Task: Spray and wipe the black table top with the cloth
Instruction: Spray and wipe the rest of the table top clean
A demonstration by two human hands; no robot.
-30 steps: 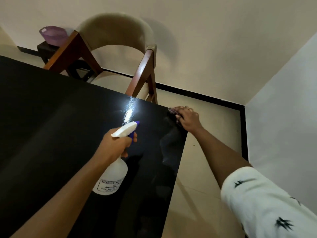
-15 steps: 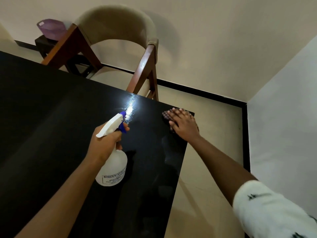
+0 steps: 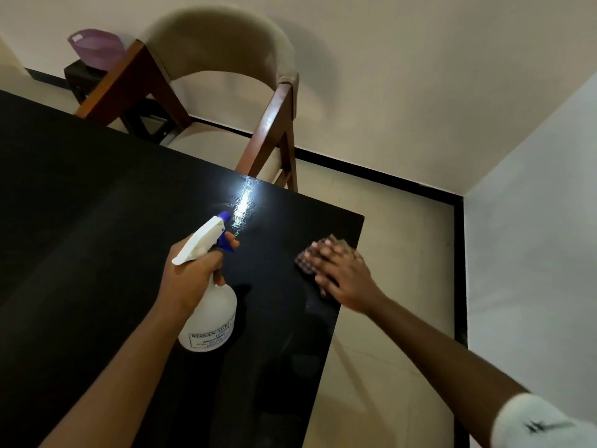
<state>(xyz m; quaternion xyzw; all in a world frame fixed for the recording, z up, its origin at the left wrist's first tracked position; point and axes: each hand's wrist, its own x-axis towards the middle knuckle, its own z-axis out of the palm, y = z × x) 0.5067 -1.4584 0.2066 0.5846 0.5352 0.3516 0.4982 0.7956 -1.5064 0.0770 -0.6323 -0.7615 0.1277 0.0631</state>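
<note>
Looking down from the head view, we count two bare hands, one spray bottle [image 3: 210, 321], one cloth [image 3: 307, 257] and a single black bench [image 3: 97, 237].

The left hand [image 3: 190, 276] holds the bottle by its neck. Its grip is clamped round the neck below the white spray head, and one finger [image 3: 231, 244] lies on the blue trigger. The blue nozzle [image 3: 223, 217] points toward the far edge of the bench, where one bright streak of glare [image 3: 242, 205] lies on the surface. The bottle body is translucent white and carries one printed label near its base. We cannot tell whether the base touches the bench.

The right hand [image 3: 345, 276] lies flat on the cloth with its fingers straight and spread. Its grip is apart, and it presses down rather than pinches. The cloth is dark and checked, and it sits on the bench just beside the right edge, near the far right corner. The cloth shows beyond the fingertips and at the side of the palm. This hand and the cloth are slightly blurred. One white patterned sleeve [image 3: 533, 425] covers the right upper arm.

Beyond the bench stands one chair [image 3: 284, 124] with a wooden frame and a beige curved back. To its left, one purple bowl [image 3: 95, 46] rests on one dark stand [image 3: 80, 79]. The floor [image 3: 387, 253] is pale tile.
</note>
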